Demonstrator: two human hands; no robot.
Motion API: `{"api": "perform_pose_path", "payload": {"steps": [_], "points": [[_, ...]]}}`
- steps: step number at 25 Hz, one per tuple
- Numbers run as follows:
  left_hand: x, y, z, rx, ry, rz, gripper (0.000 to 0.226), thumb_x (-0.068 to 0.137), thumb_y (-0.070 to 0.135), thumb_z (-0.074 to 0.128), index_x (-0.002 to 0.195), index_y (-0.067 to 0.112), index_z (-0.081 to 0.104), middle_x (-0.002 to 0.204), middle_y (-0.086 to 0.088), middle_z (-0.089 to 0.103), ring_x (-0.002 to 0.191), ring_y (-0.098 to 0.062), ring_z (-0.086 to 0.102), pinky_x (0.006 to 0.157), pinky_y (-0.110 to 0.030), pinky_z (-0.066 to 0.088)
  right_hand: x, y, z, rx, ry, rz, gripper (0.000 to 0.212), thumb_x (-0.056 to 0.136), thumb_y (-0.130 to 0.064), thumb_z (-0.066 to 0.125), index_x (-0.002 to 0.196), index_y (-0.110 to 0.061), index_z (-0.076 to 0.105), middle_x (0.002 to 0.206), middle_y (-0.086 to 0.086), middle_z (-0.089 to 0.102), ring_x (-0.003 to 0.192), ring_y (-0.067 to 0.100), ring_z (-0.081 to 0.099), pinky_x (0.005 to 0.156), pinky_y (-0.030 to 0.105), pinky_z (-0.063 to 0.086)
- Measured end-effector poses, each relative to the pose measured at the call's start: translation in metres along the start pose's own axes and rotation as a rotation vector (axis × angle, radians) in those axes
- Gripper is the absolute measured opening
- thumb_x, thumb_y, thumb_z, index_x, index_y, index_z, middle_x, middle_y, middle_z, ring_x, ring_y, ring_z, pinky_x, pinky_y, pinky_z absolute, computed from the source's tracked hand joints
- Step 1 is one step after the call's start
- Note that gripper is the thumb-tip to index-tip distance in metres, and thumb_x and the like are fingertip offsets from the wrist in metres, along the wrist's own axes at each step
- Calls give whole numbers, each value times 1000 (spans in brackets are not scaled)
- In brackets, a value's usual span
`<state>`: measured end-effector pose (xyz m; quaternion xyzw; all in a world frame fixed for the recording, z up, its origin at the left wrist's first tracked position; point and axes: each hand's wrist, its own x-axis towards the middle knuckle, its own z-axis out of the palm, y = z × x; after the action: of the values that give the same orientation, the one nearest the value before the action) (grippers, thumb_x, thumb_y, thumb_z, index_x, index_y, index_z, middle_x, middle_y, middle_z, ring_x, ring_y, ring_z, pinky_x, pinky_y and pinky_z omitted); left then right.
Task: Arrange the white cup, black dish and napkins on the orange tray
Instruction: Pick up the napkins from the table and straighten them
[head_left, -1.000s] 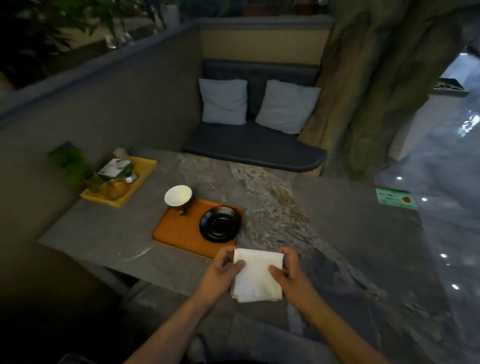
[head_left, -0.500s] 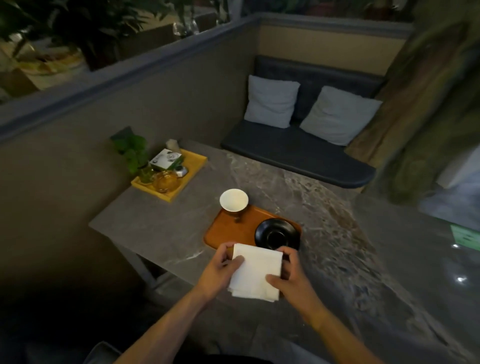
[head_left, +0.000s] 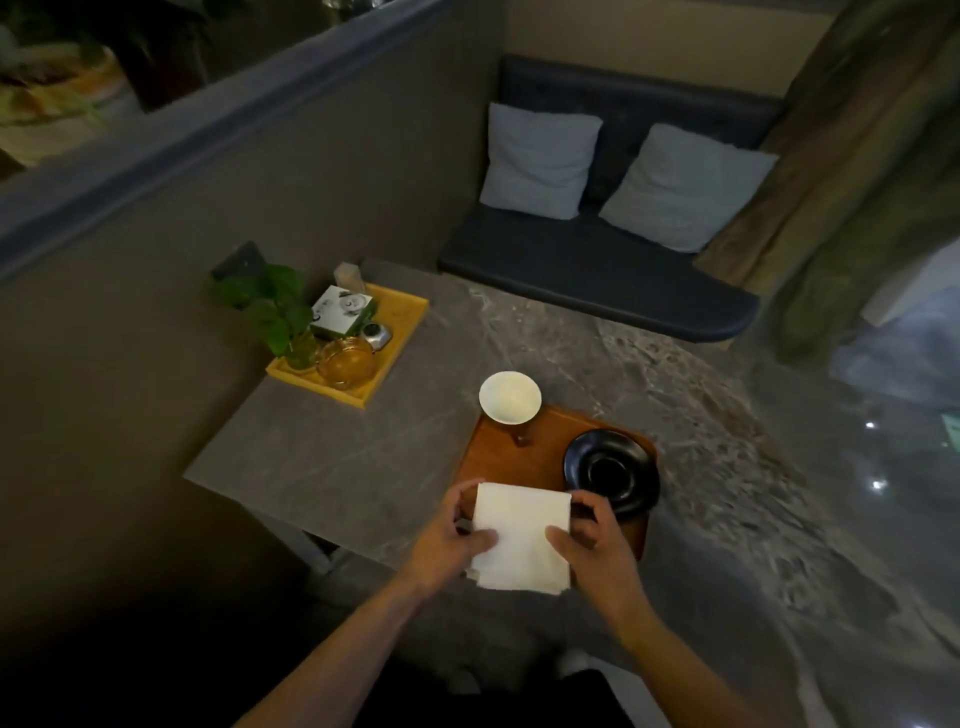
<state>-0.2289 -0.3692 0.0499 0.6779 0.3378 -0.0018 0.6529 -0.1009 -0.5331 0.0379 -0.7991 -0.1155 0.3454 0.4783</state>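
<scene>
A folded white napkin (head_left: 521, 541) is held between both hands over the near end of the orange tray (head_left: 511, 462). My left hand (head_left: 449, 540) pinches its left edge and my right hand (head_left: 597, 545) grips its right edge. The white cup (head_left: 509, 397) stands on a small stem at the tray's far left corner. On the tray's right side sits the black dish (head_left: 613, 478), close to my right hand's fingers. The napkin and hands hide the tray's near part.
A yellow tray (head_left: 400, 332) with a small plant (head_left: 275, 312), a box and an amber glass dish stands at the table's far left by the wall. The grey marble table (head_left: 332, 457) ends in an edge just left of my hands. A dark bench with two cushions lies beyond.
My hands have carried the napkin forward from the table's near edge to above the orange tray's near end. The view has swung left and closer.
</scene>
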Motion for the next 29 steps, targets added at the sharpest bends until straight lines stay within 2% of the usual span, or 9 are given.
{"api": "perform_pose_path", "payload": {"steps": [3,7,11,14,17,21,23,27,29], "points": [[17,-4,-6,16,-1,-46,60,90,15,66,138,29,34,137,-5,45,123,-24,48,96,-40,52,12,-1,2,-74,-44,22,58,84,-22,72,125,-43,37,124,1,58,114,21,55,93,48,54],[41,-4,-10,37,3,-90,62,89,17,67,139,31,33,138,-3,45,121,-22,48,87,-34,55,32,-4,2,-114,-95,34,67,80,-21,74,124,-52,33,119,-11,54,113,16,54,88,46,57],[63,-2,-12,88,16,-147,66,88,20,68,142,29,31,139,0,44,122,-21,47,100,-45,51,56,-7,2,-116,-161,38,72,80,-17,73,136,-40,34,134,-3,49,123,21,49,95,53,53],[72,0,-13,108,22,-184,67,87,17,69,141,27,33,139,-2,44,125,-24,46,102,-51,49,69,-8,2,-151,-190,60,77,81,-15,72,144,-30,31,142,2,44,129,24,45,101,53,48],[79,0,-12,160,54,-197,67,87,12,69,143,21,33,142,-8,44,129,-29,46,104,-54,46,80,-7,6,-208,-213,74,78,82,-18,70,148,-25,28,146,4,42,132,25,41,110,49,39],[88,-3,-14,275,43,-239,69,88,15,69,146,20,33,146,-8,44,132,-28,44,107,-53,44,86,-2,17,-272,-218,160,72,85,-22,69,146,-26,30,147,4,42,134,24,40,112,40,32],[95,-4,-15,312,25,-251,68,87,16,69,145,20,33,146,-7,44,133,-26,44,108,-51,43,88,2,22,-221,-210,155,68,85,-21,69,141,-34,33,142,1,46,132,23,44,111,38,35],[117,-5,-23,356,-44,-263,69,88,13,68,147,16,32,146,-9,46,132,-27,46,107,-52,44,94,2,32,-268,-118,134,75,82,-21,69,146,-26,32,142,-1,49,129,18,46,105,34,38],[128,-4,-27,354,-62,-270,68,87,11,68,147,17,35,144,-8,48,131,-25,48,106,-52,46,98,1,36,-258,-81,146,76,81,-17,69,146,-25,32,140,-1,51,128,18,47,105,36,41]]}}
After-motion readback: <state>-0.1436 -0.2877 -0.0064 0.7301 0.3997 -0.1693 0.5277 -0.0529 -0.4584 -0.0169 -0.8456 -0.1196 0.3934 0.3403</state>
